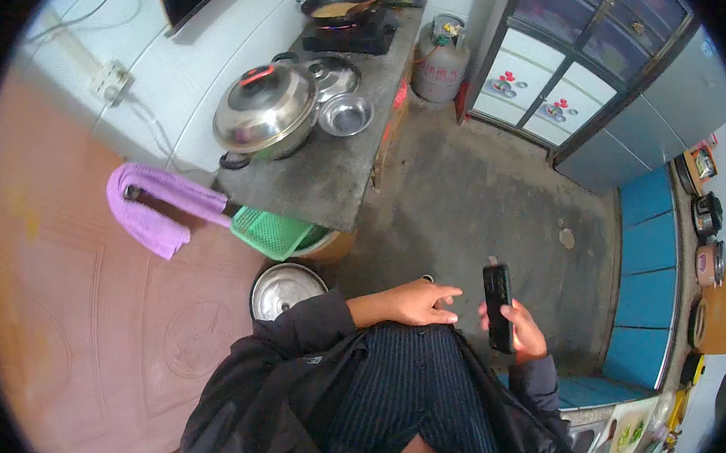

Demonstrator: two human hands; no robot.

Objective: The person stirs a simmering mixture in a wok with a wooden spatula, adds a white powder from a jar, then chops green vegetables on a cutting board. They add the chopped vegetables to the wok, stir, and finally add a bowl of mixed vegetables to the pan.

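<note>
My right hand (526,330) is wrapped round a black smartphone (498,296), held upright in front of my body on the right. In front of my belly is my left hand (418,303), with its fingers stretched out toward the right and nothing in them. It lies close to my dark striped shirt (408,360), apart from the phone. Whether the left palm rests on the shirt cannot be made out. Both arms wear dark sleeves.
A counter (332,192) on the left bears a lidded steel pot (266,106), a steel bowl (346,115) and a wok (336,7) on a burner. Beyond stands a gas cylinder (440,68). Blue cabinets (648,246) line the right. A green basket (268,232) sits below the counter.
</note>
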